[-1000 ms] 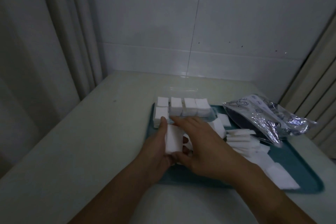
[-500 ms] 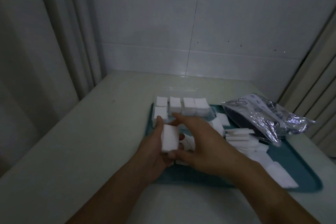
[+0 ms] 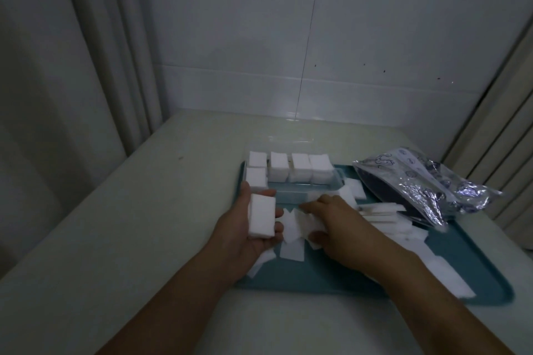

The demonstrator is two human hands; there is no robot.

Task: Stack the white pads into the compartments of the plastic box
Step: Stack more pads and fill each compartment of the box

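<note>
A clear plastic box (image 3: 317,192) stands at the far end of a teal tray (image 3: 450,262). Several of its compartments hold stacks of white pads (image 3: 300,170); the near row right of the left stack looks unfilled. My left hand (image 3: 245,228) grips a thick stack of pads (image 3: 262,215) between thumb and fingers, just in front of the box's left end. My right hand (image 3: 343,222) lies on the loose pads (image 3: 291,228) scattered on the tray, with its thumb and fingers closing on some of them.
A crinkled silver and dark foil bag (image 3: 427,184) lies on the tray's right side. More loose pads (image 3: 383,213) spread to the right of my right hand. The tray sits on a pale table (image 3: 129,225) against a tiled wall, with curtains on both sides.
My right hand has left the stack held by my left hand and dropped onto the loose pads. The left hand and its stack have shifted slightly left.
</note>
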